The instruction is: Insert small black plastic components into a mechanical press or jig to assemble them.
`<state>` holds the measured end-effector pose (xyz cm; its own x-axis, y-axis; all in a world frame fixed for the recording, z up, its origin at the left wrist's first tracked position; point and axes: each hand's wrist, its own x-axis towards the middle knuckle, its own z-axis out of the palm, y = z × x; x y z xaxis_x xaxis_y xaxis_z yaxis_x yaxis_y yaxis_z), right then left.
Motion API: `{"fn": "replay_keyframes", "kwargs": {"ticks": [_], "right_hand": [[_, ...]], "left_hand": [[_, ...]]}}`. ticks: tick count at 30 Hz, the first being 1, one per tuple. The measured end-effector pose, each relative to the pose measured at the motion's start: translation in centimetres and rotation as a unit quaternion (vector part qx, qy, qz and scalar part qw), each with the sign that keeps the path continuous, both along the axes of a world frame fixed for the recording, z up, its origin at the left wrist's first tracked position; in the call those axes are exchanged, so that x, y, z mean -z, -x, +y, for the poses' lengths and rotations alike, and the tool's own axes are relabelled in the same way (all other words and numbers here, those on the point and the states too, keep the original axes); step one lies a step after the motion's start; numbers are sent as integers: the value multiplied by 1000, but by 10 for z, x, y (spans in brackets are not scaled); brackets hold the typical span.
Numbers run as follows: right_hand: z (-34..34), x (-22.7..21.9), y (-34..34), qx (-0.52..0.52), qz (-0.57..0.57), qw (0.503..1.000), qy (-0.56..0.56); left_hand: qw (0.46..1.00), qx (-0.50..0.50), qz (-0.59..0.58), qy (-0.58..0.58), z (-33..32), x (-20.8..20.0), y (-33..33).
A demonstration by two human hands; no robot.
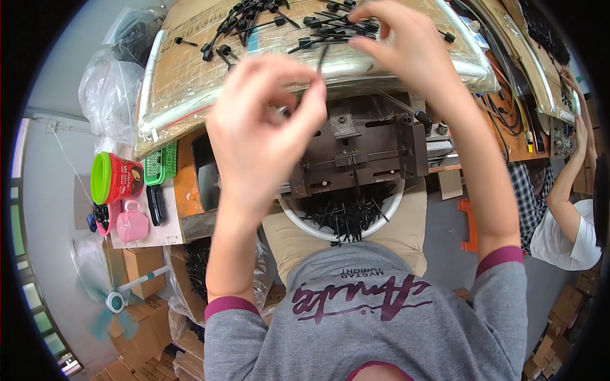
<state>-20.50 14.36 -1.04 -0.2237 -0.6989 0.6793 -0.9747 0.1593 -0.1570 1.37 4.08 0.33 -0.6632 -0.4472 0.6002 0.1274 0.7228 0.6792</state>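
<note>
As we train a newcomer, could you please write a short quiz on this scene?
1. True or false: the pink plastic cup sits left of the round white tub.
2. Which bare hand pinches a slim black part: A, left; B, right; C, neither?
3. What lies nearest the right hand?

Key: 1. True. 2. A, the left hand. 3. A heap of slim black parts.

Handling in progress, cardboard-covered bench.
Left hand pinches a thin black part. Right hand, fingers parted, at black pile. Bodyward of both hands: brown metal fixture, white tub.
</note>
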Motion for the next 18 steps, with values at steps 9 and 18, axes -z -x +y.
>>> {"fn": "replay_keyframes", "kwargs": {"ticks": [9, 18], "right_hand": [[-95, -30, 47, 79, -101, 938, -323], [-69, -40, 41, 35, -119, 947, -296]], "left_hand": [[987, 49, -144, 50, 67, 84, -62], [940, 0, -216, 264, 85, 119, -53]]}}
